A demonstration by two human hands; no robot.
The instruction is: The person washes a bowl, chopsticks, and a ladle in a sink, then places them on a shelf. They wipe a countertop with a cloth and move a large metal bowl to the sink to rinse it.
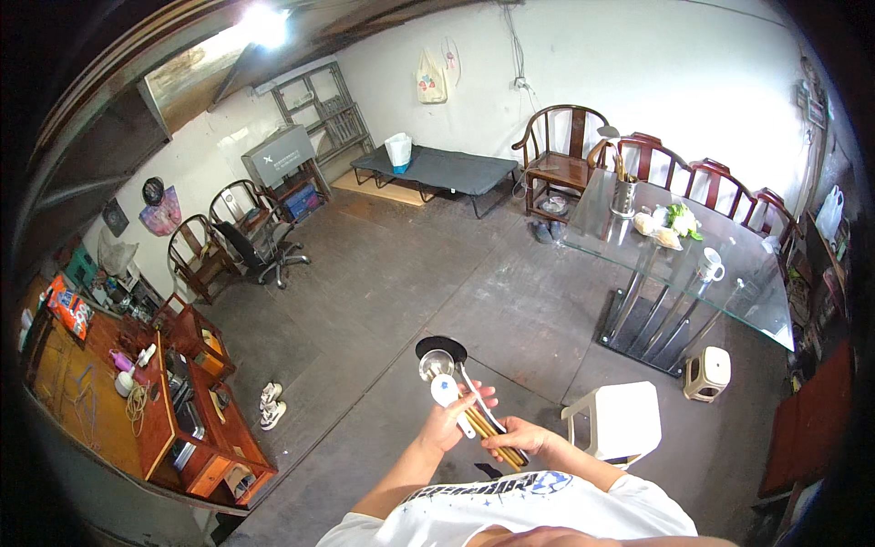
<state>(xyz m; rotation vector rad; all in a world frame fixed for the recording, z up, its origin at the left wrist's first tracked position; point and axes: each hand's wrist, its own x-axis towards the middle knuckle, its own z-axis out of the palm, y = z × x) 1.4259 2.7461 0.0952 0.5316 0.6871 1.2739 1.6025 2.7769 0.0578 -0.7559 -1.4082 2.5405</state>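
A bundle of kitchen utensils is held between my two hands in front of my shirt. My left hand (448,418) grips it higher up, around the handles near a white spoon (444,390) with a blue mark. Lower down, my right hand (521,437) closes on the shafts of several light-brown chopsticks (506,454) and dark handle ends. A shiny metal ladle (431,364) shows its round bowl just beyond the spoon. Behind that bowl spreads a flat black utensil head (448,344). Fingers hide parts of the handles.
To the right are a glass table (738,287) with a metal utensil holder (623,198), green vegetables (681,220) and a mug (711,264). A white plastic stool (623,417) stands near my right arm. On the left are a wooden cabinet (225,437) and shoes (272,414).
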